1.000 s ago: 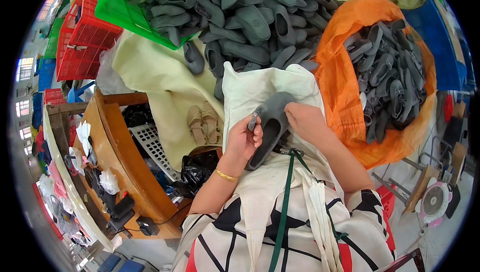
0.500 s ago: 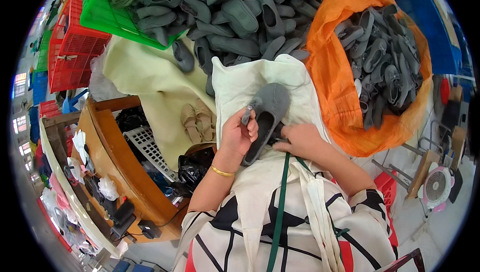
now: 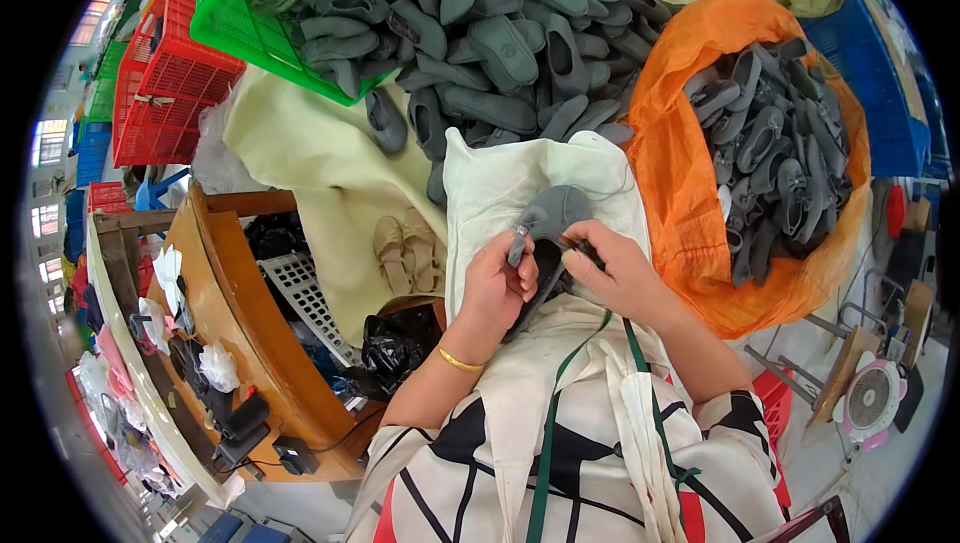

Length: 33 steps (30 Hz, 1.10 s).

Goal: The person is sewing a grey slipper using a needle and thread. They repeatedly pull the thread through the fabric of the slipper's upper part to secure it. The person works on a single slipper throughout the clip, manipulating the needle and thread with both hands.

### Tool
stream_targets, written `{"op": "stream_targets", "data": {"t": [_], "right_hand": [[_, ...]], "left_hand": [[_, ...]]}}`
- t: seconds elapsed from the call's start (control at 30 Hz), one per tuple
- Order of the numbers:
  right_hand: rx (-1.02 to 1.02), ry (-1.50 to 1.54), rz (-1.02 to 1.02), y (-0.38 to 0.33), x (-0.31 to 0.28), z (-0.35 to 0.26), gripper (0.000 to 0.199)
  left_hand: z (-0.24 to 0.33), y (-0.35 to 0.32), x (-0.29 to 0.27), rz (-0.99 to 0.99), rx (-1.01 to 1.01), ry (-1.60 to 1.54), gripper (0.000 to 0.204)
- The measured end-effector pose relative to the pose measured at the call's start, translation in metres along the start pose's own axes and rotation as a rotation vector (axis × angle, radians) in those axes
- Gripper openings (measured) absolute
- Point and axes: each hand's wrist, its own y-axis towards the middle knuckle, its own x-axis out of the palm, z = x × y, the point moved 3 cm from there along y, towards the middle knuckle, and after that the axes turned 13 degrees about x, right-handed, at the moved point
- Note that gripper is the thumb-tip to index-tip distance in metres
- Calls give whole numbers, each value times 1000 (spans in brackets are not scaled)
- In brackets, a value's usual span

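Note:
A dark grey slip-on shoe (image 3: 562, 205) lies over the white cloth (image 3: 480, 178) on my lap, toe pointing away from me. My left hand (image 3: 492, 293) is closed at the shoe's left side. A small grey bow (image 3: 519, 233) with a shiny bit sticks up between its thumb and fingers. My right hand (image 3: 622, 265) is at the right rim of the shoe's opening, thumb and forefinger pinched together. Something dark shows under its fingers, too covered to make out. Both hands hide much of the shoe's middle and heel.
Grey shoes (image 3: 500, 48) are heaped ahead, partly in a green crate (image 3: 225, 23). An orange sack (image 3: 665, 93) of shoes with bows stands at the right. To the left are a wooden desk (image 3: 240, 313), a black plastic bag (image 3: 395, 343) and beige sandals (image 3: 405, 248). A small fan (image 3: 868, 393) is at far right.
My right hand has come up from beside the shoe to the rim of its opening. The shoe's toe sits lower in the view, and the whole scene has shifted slightly right and down.

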Motion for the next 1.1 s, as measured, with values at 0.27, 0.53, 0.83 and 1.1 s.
{"op": "stream_targets", "data": {"t": [0.27, 0.53, 0.83, 1.1], "right_hand": [[-252, -302, 237, 9, 13, -11, 22], [-274, -355, 254, 10, 13, -15, 20], [-294, -368, 242, 11, 13, -15, 18], [-236, -218, 156, 12, 12, -12, 17]], "left_hand": [[6, -13, 17, -3, 32, 64, 22], [2, -13, 13, -31, 73, 91, 25], [-1, -15, 8, -55, 96, 147, 26], [0, -18, 7, -78, 138, 253, 27]]}}
